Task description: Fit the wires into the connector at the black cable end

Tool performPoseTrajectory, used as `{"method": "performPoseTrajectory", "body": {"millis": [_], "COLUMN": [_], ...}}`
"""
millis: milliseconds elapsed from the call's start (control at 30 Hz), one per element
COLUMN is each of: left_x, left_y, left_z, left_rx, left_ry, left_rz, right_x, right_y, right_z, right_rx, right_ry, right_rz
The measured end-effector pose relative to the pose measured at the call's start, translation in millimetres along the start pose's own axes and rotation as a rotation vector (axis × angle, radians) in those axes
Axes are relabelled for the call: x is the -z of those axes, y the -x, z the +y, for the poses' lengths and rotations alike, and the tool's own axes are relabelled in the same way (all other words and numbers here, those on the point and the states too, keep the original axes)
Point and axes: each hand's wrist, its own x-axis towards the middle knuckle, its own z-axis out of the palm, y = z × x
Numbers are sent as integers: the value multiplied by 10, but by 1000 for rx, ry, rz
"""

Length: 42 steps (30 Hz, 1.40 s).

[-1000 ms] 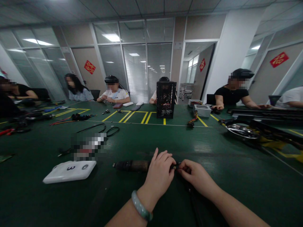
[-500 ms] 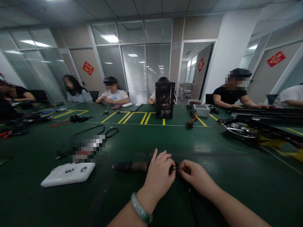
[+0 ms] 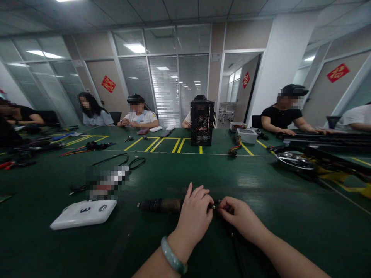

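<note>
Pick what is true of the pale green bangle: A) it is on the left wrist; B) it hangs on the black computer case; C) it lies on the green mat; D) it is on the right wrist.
A: the bangle circles the wrist of the left hand.

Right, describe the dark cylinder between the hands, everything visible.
The dark cylinder lies roughly level across the green mat, running left from the hands. Its left end is black and ribbed, its middle brownish and worn-looking; the material is hard to tell. The left hand covers its right end, where a small metallic tip meets the right hand.
</note>
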Motion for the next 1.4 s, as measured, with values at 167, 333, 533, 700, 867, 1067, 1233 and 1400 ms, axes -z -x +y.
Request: {"method": "performPoseTrajectory", "body": {"millis": [167,333,533,700,867,1067,1233,1400], "left_x": [4,19,-4,9,-12,-10,-3,-42], "left_y": [-7,-8,-6,-6,-4,-1,-1,-9], "left_z": [11,40,29,38,9,-1,-3,-35], "left_rx": [-14,-9,-33,-13,18,-25,-11,-11], "left_ry": [14,27,13,17,7,-4,10,12], "left_rz": [1,14,11,27,19,-17,-8,-7], "right_x": [2,0,-13,-3,-3,0,6,1], "right_y": [-2,3,7,-3,-2,1,6,1], "right_z": [-3,-1,11,17,3,-13,-4,1], "right_rx": [-4,6,9,7,4,-3,0,5], "right_ry": [-5,-3,-5,12,32,23,16,21], "right_rz": [-3,-5,0,3,4,-4,-11,-12]}}
